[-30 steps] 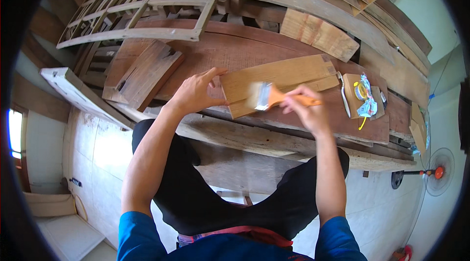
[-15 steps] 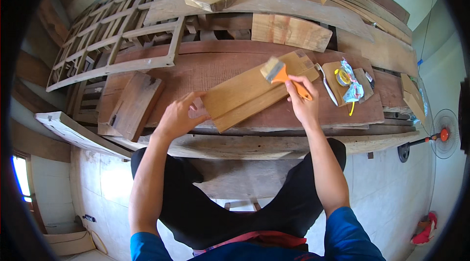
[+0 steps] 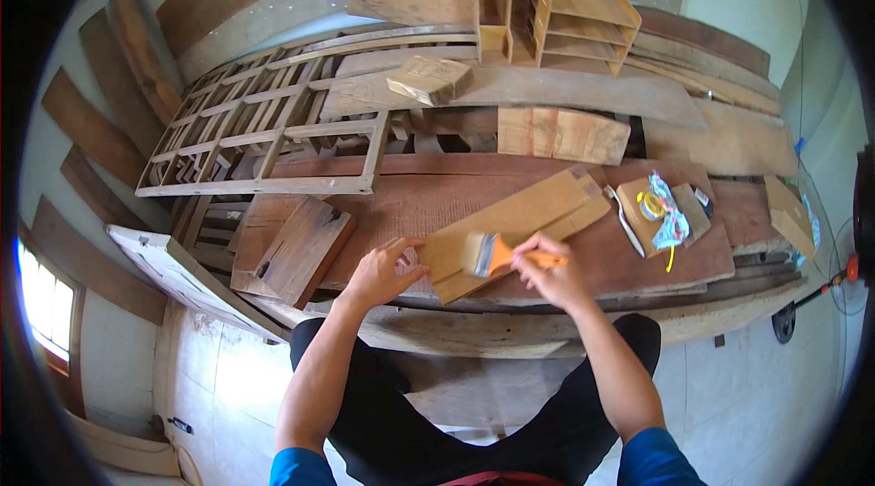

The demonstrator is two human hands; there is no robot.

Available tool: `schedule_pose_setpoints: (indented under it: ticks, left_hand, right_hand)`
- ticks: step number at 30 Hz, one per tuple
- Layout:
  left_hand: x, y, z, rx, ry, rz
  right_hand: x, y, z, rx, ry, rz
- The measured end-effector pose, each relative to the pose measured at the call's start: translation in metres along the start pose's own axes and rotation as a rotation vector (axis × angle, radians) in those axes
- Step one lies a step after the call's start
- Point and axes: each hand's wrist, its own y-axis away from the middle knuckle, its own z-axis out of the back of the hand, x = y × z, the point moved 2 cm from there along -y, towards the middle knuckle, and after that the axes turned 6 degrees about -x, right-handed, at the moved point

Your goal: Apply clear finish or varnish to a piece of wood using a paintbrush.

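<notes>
My right hand [image 3: 554,276] grips the orange handle of a paintbrush [image 3: 483,254]. Its pale bristles point left, over the near left part of a smooth brown wooden board [image 3: 524,222] with a lengthwise step. This board lies at a slant on a wide reddish plank [image 3: 383,203]. At the board's left end is my left hand [image 3: 383,273], thumb and fingers apart and curved, the fingertips close to or against the edge. Something pale pinkish shows between that thumb and the fingers; I cannot make out what it is.
To the right lie a white toothbrush [image 3: 625,223], a yellow tape measure [image 3: 651,205] and a crumpled blue-white packet [image 3: 672,222]. A thick wood block [image 3: 305,249] sits left. Behind are a slatted wooden frame [image 3: 273,185] and a wooden desk organizer [image 3: 583,21].
The view has tilted up, showing more of the wall. The paintbrush has swung down and left, from the board's upper middle toward its left end. My left hand stays by that end.
</notes>
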Motion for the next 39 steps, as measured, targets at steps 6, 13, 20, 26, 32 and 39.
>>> schedule_pose_setpoints:
  ticks: [6,13,20,26,32,39]
  left_hand:
    - [-0.003,0.003,0.004,0.009,-0.004,0.023]
    - [-0.001,0.002,0.0,0.047,-0.095,-0.011]
    - [-0.01,0.0,0.005,0.085,-0.024,0.02]
    - [-0.012,0.002,0.008,0.071,-0.041,-0.012]
    - [-0.013,0.003,0.009,0.114,-0.055,-0.025]
    - [-0.013,0.003,-0.001,0.08,-0.083,-0.042]
  right_hand:
    - [0.012,-0.005,0.006,-0.004,-0.011,-0.147]
    - [-0.001,-0.002,-0.001,-0.165,0.004,-0.094]
    - [-0.003,-0.013,0.004,-0.038,-0.103,-0.149]
    - [-0.007,-0.011,0.01,-0.056,-0.086,-0.128]
    - [0.0,-0.014,0.012,-0.058,-0.044,-0.061]
    - [0.0,0.009,-0.023,0.086,-0.045,-0.02]
